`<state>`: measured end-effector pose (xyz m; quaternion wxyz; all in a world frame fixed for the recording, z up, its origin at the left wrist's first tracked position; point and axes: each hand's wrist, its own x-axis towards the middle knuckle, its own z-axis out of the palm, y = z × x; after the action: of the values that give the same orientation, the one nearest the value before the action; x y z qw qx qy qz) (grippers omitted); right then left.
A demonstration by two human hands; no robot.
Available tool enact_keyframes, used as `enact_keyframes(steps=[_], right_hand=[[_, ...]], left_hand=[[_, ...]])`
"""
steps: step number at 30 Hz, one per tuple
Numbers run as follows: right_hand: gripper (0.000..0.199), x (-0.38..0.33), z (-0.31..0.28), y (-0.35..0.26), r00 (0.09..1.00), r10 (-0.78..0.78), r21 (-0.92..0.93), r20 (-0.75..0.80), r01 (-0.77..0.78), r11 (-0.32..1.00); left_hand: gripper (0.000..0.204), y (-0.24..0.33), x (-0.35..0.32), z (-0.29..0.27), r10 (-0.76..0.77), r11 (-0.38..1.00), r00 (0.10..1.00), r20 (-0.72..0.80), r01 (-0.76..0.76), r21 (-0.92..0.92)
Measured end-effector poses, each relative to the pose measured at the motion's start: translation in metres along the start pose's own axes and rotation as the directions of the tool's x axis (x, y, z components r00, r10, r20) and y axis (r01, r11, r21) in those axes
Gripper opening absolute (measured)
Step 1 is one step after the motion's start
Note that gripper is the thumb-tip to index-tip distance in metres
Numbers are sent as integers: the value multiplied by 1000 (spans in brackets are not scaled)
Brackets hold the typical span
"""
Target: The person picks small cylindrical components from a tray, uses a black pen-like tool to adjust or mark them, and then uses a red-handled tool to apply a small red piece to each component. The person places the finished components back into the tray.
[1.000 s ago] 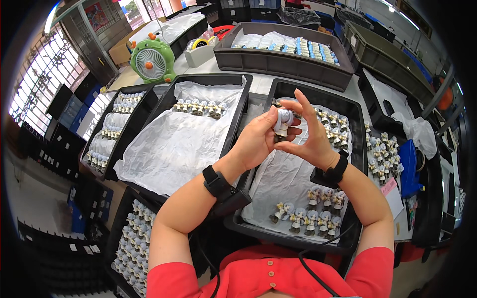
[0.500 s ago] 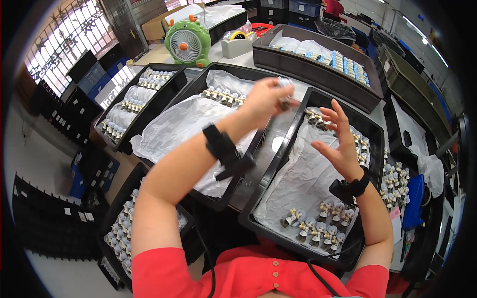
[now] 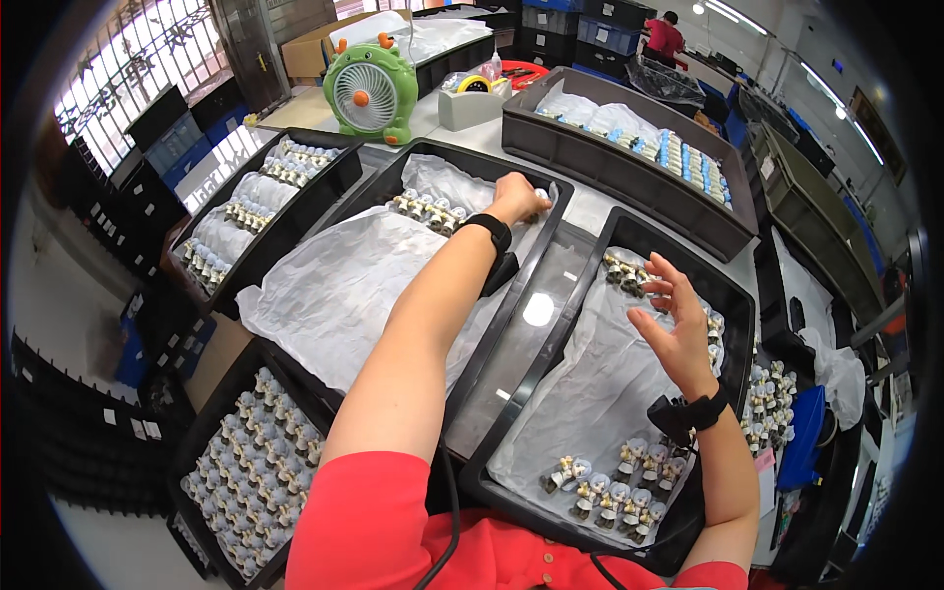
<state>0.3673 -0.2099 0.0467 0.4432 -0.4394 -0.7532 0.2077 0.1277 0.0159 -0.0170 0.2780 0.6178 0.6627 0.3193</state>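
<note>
My left hand (image 3: 515, 201) reaches into the far right corner of the middle black tray (image 3: 534, 261). Its fingers are closed round a small figurine (image 3: 541, 195), mostly hidden by the hand, at the end of a row of pale-haired figurines (image 3: 430, 210). White paper (image 3: 339, 285) lines that tray. Over the right black tray (image 3: 489, 444) hovers my right hand (image 3: 677, 329), fingers curved and apart, with nothing visible in it. Figurines stand at that tray's far end (image 3: 624, 270) and along its right side, and a group (image 3: 615, 497) occupies its near end.
A green fan (image 3: 372, 90) and a grey tape dispenser (image 3: 472, 106) stand behind the trays. Beyond, a large grey bin (image 3: 615, 162) holds blue-and-white pieces. Another figurine tray (image 3: 236, 300) lies left, and a densely filled one (image 3: 251, 472) sits lower left. A person (image 3: 665, 37) is far back.
My left hand has moved down and away from me, carrying the figurine from above the gap between trays into the middle tray's row. The right hand stays over the right tray.
</note>
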Motion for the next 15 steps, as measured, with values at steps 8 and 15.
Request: enact_keyframes(steps=[8,15], right_hand=[[52,0,-3,-2,999,39,-9,-21,-39,999],[48,3,-5,9,999,44,-47,-30,-46,998]], left_hand=[[19,2,-7,-3,89,995,984,152,-94,21],[41,-13,-2,-3,200,972,977,-76,-188,142]])
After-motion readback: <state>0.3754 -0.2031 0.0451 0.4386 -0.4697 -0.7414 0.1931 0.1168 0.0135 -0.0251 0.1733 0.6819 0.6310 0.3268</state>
